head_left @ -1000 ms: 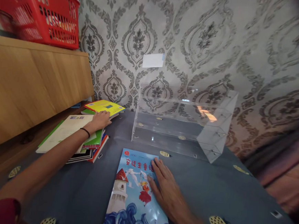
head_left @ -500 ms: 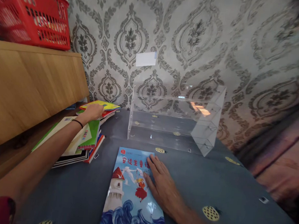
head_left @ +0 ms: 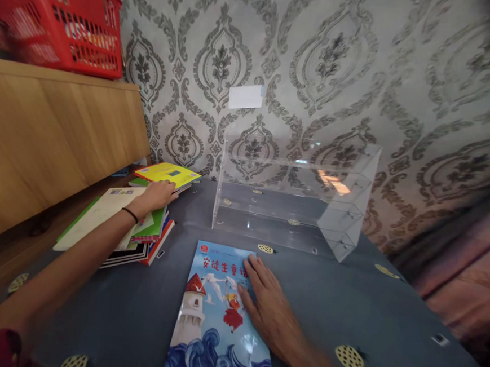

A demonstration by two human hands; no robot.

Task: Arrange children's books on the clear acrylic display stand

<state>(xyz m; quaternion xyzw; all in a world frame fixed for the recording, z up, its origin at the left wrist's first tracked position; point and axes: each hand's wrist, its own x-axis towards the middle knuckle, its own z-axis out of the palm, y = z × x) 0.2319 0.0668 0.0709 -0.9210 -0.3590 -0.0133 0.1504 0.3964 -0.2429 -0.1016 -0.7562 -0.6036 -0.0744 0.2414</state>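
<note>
A blue picture book (head_left: 213,317) with red Chinese title characters, a white tower and dark blue waves lies flat before me. My right hand (head_left: 267,301) rests flat across its upper right part, fingers stretched out. My left hand (head_left: 156,194), wearing a thin dark wristband, reaches to the near edge of the rear pile of books, topped by a yellow book (head_left: 167,174). Its fingers are curled in; whatever they grip is hidden. Under that forearm sits a nearer pile with a cream-coloured book (head_left: 109,209) and a green book (head_left: 150,228).
A clear acrylic tiered rack (head_left: 266,233) stands against the patterned wall. At left is a wooden cabinet (head_left: 58,129) with a red plastic basket (head_left: 91,30) on top. The dark grey surface (head_left: 315,308) carries pineapple prints. Pinkish cloth (head_left: 471,269) hangs at right.
My left hand has drawn back from the top of the yellow book towards me, to the pile's near edge, uncovering the yellow cover. My right hand stays on the blue book. The view has shifted slightly.
</note>
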